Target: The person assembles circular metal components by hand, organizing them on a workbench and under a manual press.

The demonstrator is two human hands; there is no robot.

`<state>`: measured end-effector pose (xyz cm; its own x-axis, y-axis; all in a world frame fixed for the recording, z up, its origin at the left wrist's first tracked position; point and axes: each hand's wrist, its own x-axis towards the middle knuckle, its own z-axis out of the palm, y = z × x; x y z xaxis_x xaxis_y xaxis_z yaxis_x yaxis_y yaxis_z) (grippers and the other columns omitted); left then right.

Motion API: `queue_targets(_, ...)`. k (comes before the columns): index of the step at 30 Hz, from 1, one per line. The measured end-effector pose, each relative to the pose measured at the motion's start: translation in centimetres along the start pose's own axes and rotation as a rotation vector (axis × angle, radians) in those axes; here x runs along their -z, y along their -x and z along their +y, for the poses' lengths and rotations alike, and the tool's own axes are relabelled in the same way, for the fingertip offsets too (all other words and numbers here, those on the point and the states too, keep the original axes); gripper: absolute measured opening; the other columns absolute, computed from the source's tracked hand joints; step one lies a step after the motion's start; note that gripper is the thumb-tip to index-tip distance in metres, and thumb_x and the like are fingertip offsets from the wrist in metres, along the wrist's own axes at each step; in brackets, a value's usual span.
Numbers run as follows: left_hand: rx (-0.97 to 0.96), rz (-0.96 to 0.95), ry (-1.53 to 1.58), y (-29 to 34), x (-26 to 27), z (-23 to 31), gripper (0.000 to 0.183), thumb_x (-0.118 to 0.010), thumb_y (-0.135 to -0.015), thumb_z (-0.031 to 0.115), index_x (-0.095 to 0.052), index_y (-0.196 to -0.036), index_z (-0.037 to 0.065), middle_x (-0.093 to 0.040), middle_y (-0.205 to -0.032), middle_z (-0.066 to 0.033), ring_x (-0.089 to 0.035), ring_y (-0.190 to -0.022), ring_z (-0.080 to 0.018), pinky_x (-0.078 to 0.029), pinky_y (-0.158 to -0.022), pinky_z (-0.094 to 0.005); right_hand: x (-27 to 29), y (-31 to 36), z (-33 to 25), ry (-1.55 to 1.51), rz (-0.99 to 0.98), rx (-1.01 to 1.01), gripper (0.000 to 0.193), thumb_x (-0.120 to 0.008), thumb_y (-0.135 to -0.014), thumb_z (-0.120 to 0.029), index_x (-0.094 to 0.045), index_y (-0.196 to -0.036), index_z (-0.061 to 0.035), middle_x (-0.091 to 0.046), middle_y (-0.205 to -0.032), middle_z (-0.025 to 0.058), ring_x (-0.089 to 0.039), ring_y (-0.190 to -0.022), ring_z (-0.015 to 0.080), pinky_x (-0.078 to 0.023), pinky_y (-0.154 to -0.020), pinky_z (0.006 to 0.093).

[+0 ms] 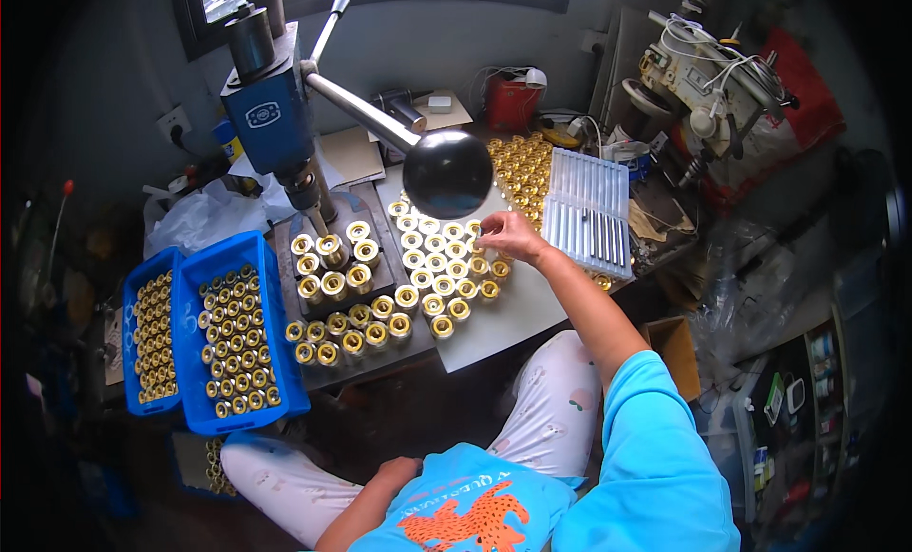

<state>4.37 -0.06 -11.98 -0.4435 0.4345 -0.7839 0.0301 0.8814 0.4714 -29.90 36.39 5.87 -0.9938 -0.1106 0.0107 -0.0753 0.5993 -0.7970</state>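
My right hand (513, 237) reaches over rows of brass-coloured ring-shaped metal parts (436, 262) standing on a pale sheet. Its thumb and fingers are pinched together at the right edge of these rows; whatever is between them is too small to make out. My left hand (397, 472) lies low by my lap, its fingers hidden from sight. A blue bench press (263, 105) with a long lever ending in a black ball knob (447, 175) stands to the left. Beneath its spindle, several more brass-topped parts (333, 284) stand on the metal base.
Two blue bins (296, 400) at the left hold rows of similar parts. Beyond my right hand lie a heap of brass pieces (521, 167) and a clear plastic case (589, 196) with slim dark rods. A cardboard box (673, 354) sits below the table's right side.
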Motion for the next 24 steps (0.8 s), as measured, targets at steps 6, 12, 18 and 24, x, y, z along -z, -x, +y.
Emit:
queue_targets(6,-0.036,0.025,-0.072,-0.2,0.4,0.3,0.039,-0.041,-0.095,0.031,-0.062,-0.123,0.013,-0.064,-0.120,-0.0178,-0.060,-0.114,-0.0339,-0.047,-0.095,-0.0446,-0.7,-3.4,3.5,0.130,0.017,0.047,0.045,-0.076,-0.064,-0.030,-0.072,-0.098,-0.0004,-0.071,-0.095,0.0166,-0.069,-0.087,0.0265,-0.054,-0.081,0.0339)
queue_targets(12,-0.031,0.035,-0.130,0.2,0.3,0.0,0.037,-0.040,-0.095,0.030,-0.062,-0.119,0.011,-0.065,-0.116,-0.0188,-0.061,-0.112,-0.0344,-0.048,-0.092,-0.0456,-0.3,-3.8,-0.8,0.220,-0.104,0.001,0.042,-0.079,-0.067,-0.029,-0.074,-0.096,0.0003,-0.072,-0.093,0.0140,-0.068,-0.082,0.0212,-0.055,-0.077,0.0337)
queue_targets(18,-0.094,0.056,-0.157,0.5,1.5,1.3,0.033,-0.042,-0.094,0.019,-0.062,-0.116,0.005,-0.064,-0.117,-0.0206,-0.061,-0.111,-0.0357,-0.049,-0.091,-0.0459,0.6,-6.0,4.1,-0.322,-0.126,-0.162,0.037,-0.080,-0.067,-0.024,-0.074,-0.095,0.0006,-0.072,-0.089,0.0119,-0.067,-0.078,0.0179,-0.055,-0.071,0.0327)
queue_targets(24,-0.072,0.068,-0.144,0.6,0.7,0.5,0.037,-0.040,-0.095,0.028,-0.063,-0.116,0.008,-0.065,-0.115,-0.0203,-0.061,-0.110,-0.0356,-0.048,-0.092,-0.0468,-0.9,-2.8,-3.2,0.363,-0.094,-0.118,0.037,-0.076,-0.068,-0.026,-0.072,-0.093,0.0008,-0.070,-0.093,0.0188,-0.068,-0.089,0.0292,-0.054,-0.081,0.0366)
